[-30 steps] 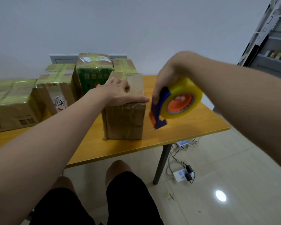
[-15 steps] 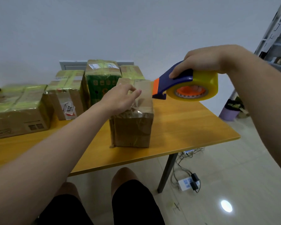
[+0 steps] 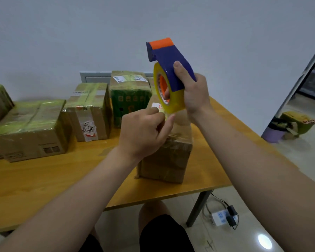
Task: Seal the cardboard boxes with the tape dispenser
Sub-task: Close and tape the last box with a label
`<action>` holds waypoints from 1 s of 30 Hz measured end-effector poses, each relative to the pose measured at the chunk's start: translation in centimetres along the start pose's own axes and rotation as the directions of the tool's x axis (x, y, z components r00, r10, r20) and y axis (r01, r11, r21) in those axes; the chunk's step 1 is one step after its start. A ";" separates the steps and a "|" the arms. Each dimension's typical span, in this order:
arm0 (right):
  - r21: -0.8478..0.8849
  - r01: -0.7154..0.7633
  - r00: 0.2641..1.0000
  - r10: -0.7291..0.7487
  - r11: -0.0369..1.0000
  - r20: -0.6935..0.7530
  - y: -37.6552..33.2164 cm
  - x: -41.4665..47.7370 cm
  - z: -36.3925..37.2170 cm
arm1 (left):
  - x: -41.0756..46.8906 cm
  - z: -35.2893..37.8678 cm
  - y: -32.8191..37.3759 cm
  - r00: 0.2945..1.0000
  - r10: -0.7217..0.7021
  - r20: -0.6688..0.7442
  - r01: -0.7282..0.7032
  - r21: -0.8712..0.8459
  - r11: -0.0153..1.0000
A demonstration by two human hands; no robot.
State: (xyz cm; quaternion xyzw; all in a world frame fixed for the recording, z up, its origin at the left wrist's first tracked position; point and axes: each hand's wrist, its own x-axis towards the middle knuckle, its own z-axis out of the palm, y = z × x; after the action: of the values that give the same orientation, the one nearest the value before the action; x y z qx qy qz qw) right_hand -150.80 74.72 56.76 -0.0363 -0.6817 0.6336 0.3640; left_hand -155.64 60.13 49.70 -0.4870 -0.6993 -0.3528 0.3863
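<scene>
One box (image 3: 166, 160) stands below; right hand (image 3: 195, 95) grips tape dispenser (image 3: 171, 64), left hand (image 3: 142, 131) pinches its tape (image 3: 176, 103).

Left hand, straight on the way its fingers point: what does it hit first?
The yellow tape roll on the tape dispenser that the right hand holds. The left hand appears to pinch its lower edge, so contact looks immediate; depth is unclear.

Bare bench (image 3: 44, 188) runs along the near left, open to a reach. A row of taped boxes (image 3: 91, 113) blocks the far left, close to the wall. The brown box (image 3: 167, 160) stands near the right edge, leaving only a thin strip of bench beyond it. Above that box, the left hand (image 3: 144, 131) and right hand (image 3: 195, 95), both on the tape dispenser (image 3: 171, 73), crowd the air.
</scene>
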 end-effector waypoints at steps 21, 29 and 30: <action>0.284 -0.105 0.994 0.097 0.953 0.042 3.5 0.7 1.2 | -3.9 1.3 -2.5 0.831 -0.518 0.204 0.452 -0.790 0.414; 0.283 -0.139 0.990 0.140 0.949 0.017 3.5 0.6 1.1 | 0.0 -2.6 -0.8 0.938 -0.165 0.306 0.246 -0.248 0.937; 0.285 -0.143 0.989 0.144 0.948 0.019 3.4 0.6 1.0 | 0.7 -2.4 0.0 0.944 -0.067 0.324 0.147 -0.229 0.962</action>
State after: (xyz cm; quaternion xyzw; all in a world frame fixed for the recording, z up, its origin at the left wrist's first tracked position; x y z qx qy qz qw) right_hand -153.24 74.84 54.04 -0.0336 -0.5783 0.7500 0.3193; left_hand -155.31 58.35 51.40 -0.5425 -0.7273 -0.3767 0.1864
